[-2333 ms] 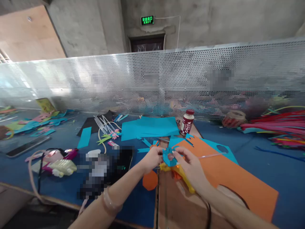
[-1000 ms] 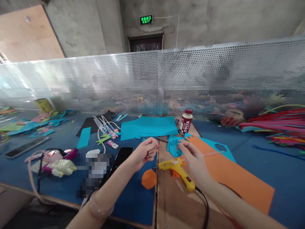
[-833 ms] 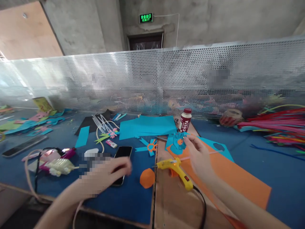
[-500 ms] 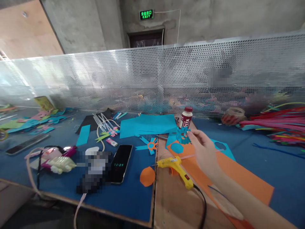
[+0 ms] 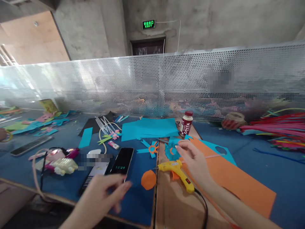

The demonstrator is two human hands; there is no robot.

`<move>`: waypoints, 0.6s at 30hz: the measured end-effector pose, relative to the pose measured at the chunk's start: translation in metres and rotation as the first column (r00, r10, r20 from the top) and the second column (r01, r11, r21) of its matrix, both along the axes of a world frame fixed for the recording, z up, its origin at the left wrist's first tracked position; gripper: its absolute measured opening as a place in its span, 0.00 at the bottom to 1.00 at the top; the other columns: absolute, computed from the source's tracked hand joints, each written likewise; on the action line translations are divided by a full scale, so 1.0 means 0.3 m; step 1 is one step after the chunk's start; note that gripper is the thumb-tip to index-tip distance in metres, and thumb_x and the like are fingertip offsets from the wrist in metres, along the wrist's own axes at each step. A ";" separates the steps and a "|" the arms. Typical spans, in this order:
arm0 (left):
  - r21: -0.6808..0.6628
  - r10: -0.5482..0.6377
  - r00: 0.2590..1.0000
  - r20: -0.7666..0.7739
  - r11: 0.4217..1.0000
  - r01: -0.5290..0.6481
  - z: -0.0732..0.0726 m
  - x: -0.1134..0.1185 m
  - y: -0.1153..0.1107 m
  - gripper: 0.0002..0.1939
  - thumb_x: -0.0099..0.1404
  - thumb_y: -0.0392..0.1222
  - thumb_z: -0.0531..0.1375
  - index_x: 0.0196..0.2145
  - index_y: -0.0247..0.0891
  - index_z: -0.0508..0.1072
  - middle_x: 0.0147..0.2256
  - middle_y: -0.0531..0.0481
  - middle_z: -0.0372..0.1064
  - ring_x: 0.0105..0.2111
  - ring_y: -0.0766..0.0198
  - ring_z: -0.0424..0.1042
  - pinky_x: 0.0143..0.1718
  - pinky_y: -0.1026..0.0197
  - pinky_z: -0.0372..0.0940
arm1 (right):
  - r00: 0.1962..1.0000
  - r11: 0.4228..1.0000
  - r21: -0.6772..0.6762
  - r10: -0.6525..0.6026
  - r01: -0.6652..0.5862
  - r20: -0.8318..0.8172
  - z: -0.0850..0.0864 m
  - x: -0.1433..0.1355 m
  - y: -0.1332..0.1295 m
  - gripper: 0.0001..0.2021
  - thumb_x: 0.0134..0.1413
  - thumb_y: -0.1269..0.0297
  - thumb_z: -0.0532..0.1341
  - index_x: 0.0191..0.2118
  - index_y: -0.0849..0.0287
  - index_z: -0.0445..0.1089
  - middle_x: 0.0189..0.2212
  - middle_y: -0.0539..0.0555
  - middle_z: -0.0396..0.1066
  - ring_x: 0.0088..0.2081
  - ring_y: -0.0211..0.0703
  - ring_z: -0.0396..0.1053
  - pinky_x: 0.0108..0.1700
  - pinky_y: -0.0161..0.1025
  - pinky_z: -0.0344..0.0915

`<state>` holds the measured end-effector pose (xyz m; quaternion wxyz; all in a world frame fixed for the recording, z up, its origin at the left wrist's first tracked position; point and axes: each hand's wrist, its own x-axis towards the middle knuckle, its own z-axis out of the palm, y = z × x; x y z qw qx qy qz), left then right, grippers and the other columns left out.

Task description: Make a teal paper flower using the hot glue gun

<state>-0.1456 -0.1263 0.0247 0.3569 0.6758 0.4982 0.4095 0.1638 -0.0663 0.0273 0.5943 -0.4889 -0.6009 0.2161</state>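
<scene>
My right hand (image 5: pixel 196 160) is over the orange sheet (image 5: pixel 240 178), its thumb and fingers closed at the edge of a blue frilled paper piece (image 5: pixel 172 150). A yellow glue gun (image 5: pixel 177 171) lies just below it on the brown board. My left hand (image 5: pixel 105 197), slightly blurred, hovers above the table's front edge with fingers apart and nothing between them. Beyond its fingertips lies a black phone (image 5: pixel 122 160) showing 10:29. An orange paper octagon (image 5: pixel 148 180) rests right of this hand. A blue paper shape with an orange ring (image 5: pixel 153 147) lies behind the octagon.
A Costa bottle (image 5: pixel 186 124) stands behind the papers, near blue sheets (image 5: pixel 150 128). Pipe cleaners (image 5: pixel 281 125) and a tape roll (image 5: pixel 233 121) lie at right. At left are a second glue gun (image 5: pixel 59 159) and another phone (image 5: pixel 32 145). Perforated metal panels (image 5: pixel 147 86) stand behind.
My left hand has come into view at the bottom. My right hand has moved down from beside the bottle, and the frilled blue piece is now lower and further left.
</scene>
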 end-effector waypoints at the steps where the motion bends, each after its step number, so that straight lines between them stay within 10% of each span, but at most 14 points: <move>1: 0.018 -0.042 0.999 -0.018 0.999 0.043 0.039 0.093 0.054 0.12 0.63 0.45 0.63 0.23 0.40 0.76 0.19 0.54 0.70 0.21 0.65 0.69 0.30 0.62 0.67 | 1.000 1.000 0.008 -0.006 0.006 0.002 -0.005 -0.005 -0.004 0.10 0.58 0.54 0.61 0.34 0.55 0.69 0.38 0.53 0.68 0.42 0.46 0.66 0.45 0.43 0.61; 3: 0.066 -0.112 0.991 0.074 0.992 0.108 0.081 0.278 0.153 0.05 0.60 0.42 0.64 0.35 0.41 0.78 0.34 0.49 0.77 0.33 0.61 0.73 0.40 0.60 0.67 | 1.000 0.999 0.034 -0.027 0.027 0.004 -0.017 -0.013 -0.007 0.10 0.59 0.54 0.60 0.34 0.55 0.69 0.40 0.54 0.67 0.44 0.46 0.65 0.45 0.43 0.61; 5: 0.023 -0.128 0.943 0.307 0.992 0.127 0.076 0.429 0.226 0.23 0.54 0.41 0.69 0.48 0.42 0.73 0.49 0.44 0.72 0.42 0.57 0.72 0.42 0.59 0.67 | 0.999 0.997 0.062 -0.046 0.045 0.012 -0.025 -0.017 -0.008 0.10 0.59 0.54 0.60 0.33 0.55 0.69 0.41 0.55 0.66 0.46 0.47 0.65 0.44 0.42 0.61; 7: -0.039 -0.174 0.828 0.534 0.973 0.229 0.046 0.526 0.266 0.24 0.54 0.42 0.69 0.48 0.39 0.71 0.47 0.43 0.72 0.42 0.57 0.72 0.42 0.59 0.67 | 0.998 0.995 0.081 -0.063 0.060 0.031 -0.029 -0.016 -0.008 0.10 0.59 0.54 0.60 0.33 0.55 0.69 0.40 0.55 0.66 0.46 0.47 0.65 0.44 0.42 0.62; 18: -0.024 -0.149 0.794 0.589 0.979 0.201 -0.039 0.591 0.371 0.10 0.60 0.47 0.64 0.29 0.38 0.73 0.28 0.51 0.73 0.32 0.61 0.71 0.38 0.61 0.64 | 0.951 0.969 0.180 -0.211 0.172 0.226 -0.065 0.015 0.041 0.10 0.61 0.55 0.60 0.41 0.55 0.70 0.42 0.56 0.69 0.47 0.49 0.66 0.48 0.48 0.65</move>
